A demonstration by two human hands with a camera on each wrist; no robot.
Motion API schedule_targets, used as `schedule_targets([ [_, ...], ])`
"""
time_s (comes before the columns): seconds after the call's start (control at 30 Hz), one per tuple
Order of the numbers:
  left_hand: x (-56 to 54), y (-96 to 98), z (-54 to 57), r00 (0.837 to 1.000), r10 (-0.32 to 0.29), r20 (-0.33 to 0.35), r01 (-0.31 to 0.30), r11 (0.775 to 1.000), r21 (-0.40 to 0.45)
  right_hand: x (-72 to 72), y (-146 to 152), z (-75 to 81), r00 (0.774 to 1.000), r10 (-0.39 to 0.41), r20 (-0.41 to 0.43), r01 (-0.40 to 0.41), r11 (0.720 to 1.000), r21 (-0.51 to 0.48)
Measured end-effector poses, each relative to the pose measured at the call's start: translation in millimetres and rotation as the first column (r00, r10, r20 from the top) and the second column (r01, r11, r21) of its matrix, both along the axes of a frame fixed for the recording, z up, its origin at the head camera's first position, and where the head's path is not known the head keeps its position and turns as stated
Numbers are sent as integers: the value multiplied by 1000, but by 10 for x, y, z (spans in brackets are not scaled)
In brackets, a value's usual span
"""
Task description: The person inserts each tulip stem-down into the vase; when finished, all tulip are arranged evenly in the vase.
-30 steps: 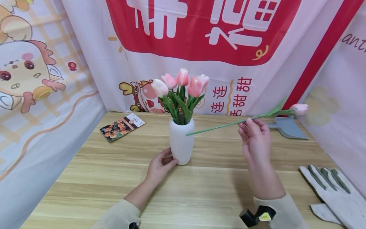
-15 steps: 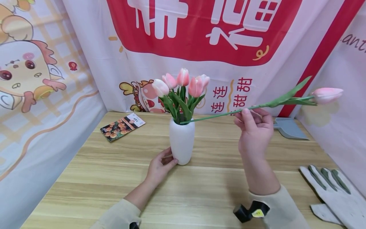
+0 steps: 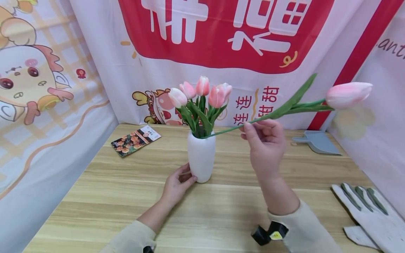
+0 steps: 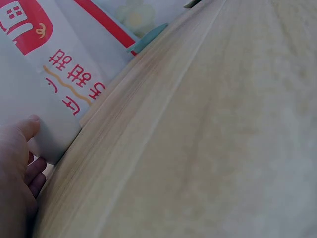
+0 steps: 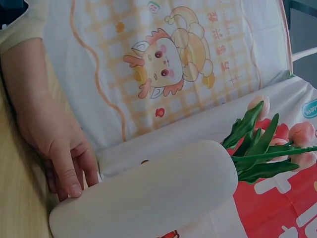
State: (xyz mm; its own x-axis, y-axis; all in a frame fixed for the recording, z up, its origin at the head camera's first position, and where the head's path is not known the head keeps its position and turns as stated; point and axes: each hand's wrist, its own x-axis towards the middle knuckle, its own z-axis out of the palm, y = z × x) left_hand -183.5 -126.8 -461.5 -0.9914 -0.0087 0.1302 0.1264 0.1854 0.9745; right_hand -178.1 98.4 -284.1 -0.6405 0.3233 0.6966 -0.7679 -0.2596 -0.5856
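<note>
A white vase [image 3: 201, 158] stands upright on the wooden table, holding several pink tulips [image 3: 202, 86] with green leaves. My left hand [image 3: 177, 184] grips the vase low on its left side, thumb in front; the left wrist view shows the same hand [image 4: 15, 168] against the white wall of the vase [image 4: 54, 134]. Between thumb and fingers, my right hand [image 3: 267, 149] pinches the stem of another pink tulip [image 3: 348, 95]. That tulip slants, bloom up to the right, its stem end at the vase mouth. In the right wrist view its green stem [image 5: 277, 154] crosses the mouth; the tip is hidden.
A flower-picture packet [image 3: 136, 140] lies at the back left of the table [image 3: 126, 203]. At the back right is a grey-blue dustpan-like scoop [image 3: 321, 142]. White and green gloves [image 3: 370, 214] lie at the right edge. A printed cloth [image 3: 269, 63] hangs behind.
My right hand has moved left and its tulip has risen. The stem end went from in front of the vase up to its mouth. My left hand and the vase stay put.
</note>
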Motion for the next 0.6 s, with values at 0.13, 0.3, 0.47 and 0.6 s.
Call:
schedule_targets([
  [0.13, 0, -5, -9, 1000, -7, -5, 7, 1000, 11, -17, -111, -14, 997, 8, -77, 0, 995, 100],
  [0.3, -3, -4, -4, 1000, -9, -15, 9, 1000, 18, -47, -243, -29, 994, -45, -104, 69, 968, 242],
  [0.47, -11, -4, -9, 1000, 2, -11, -2, 1000, -5, -96, -361, -60, 987, -77, -144, 125, 922, 365],
  [0.6, -13, -5, -18, 1000, 3, -24, -3, 1000, -2, -120, -432, -88, 989, -81, -122, 128, 881, 456],
])
